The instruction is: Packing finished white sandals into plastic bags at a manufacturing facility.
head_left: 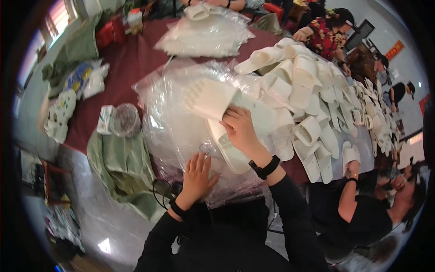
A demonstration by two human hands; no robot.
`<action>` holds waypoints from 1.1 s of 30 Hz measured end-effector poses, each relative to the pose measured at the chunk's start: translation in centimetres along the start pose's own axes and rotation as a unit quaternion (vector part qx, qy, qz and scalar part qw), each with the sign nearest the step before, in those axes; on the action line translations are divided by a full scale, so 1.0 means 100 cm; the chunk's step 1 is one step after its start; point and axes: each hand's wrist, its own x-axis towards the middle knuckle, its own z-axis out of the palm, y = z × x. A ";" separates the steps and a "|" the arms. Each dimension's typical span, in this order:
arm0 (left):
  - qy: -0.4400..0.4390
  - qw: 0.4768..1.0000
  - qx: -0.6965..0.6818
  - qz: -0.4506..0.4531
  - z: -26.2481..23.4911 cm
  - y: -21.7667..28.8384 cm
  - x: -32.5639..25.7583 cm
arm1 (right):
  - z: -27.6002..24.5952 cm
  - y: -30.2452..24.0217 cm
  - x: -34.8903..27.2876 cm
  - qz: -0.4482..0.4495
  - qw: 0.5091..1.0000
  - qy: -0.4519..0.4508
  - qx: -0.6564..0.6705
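Note:
My right hand (240, 129) is closed on the edge of a cream-white slide slipper (208, 99), its broad strap facing up. Under that hand, a second white slipper (233, 156) lies aslant on a thick stack of clear plastic bags (167, 118). Fingers apart and pressed flat, my left hand (197, 177) rests on the near part of the bags, holding nothing. Beyond my right hand, a big heap of white slippers (303, 77) spreads to the right and far side of the table.
A second pile of clear bags (206, 36) sits at the far side of the dark red table (122, 59). To the left are a round clear tub (125, 120), a small white box (106, 119) and green sacking (122, 158). A co-worker's hand (352, 167) holds a slipper at right.

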 end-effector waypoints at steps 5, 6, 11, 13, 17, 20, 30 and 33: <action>-0.002 0.999 -0.024 -0.025 0.013 -0.003 -0.008 | 0.040 -0.007 0.014 -0.080 0.994 -0.048 0.057; 0.002 0.999 -0.040 -0.018 0.013 -0.002 -0.006 | 0.050 -0.001 0.011 -0.082 0.993 -0.057 0.058; -0.013 0.999 -0.048 -0.022 0.011 -0.001 -0.008 | 0.069 0.015 -0.002 0.107 0.971 -0.092 0.192; -0.016 0.999 -0.043 -0.029 0.009 -0.003 -0.011 | 0.053 -0.005 0.017 0.163 0.965 -0.041 0.203; -0.018 0.998 -0.045 -0.028 0.009 -0.003 -0.005 | 0.029 -0.018 0.065 0.118 0.984 -0.059 0.117; -0.013 0.999 -0.041 -0.027 0.006 -0.006 -0.009 | 0.066 0.000 0.080 0.076 0.986 -0.097 0.116; 0.017 0.998 -0.057 -0.001 0.010 -0.003 -0.011 | 0.107 0.018 0.064 0.106 0.982 -0.156 0.029; 0.015 0.999 -0.039 -0.011 0.010 -0.002 -0.012 | 0.105 0.009 0.067 0.096 0.984 -0.150 -0.018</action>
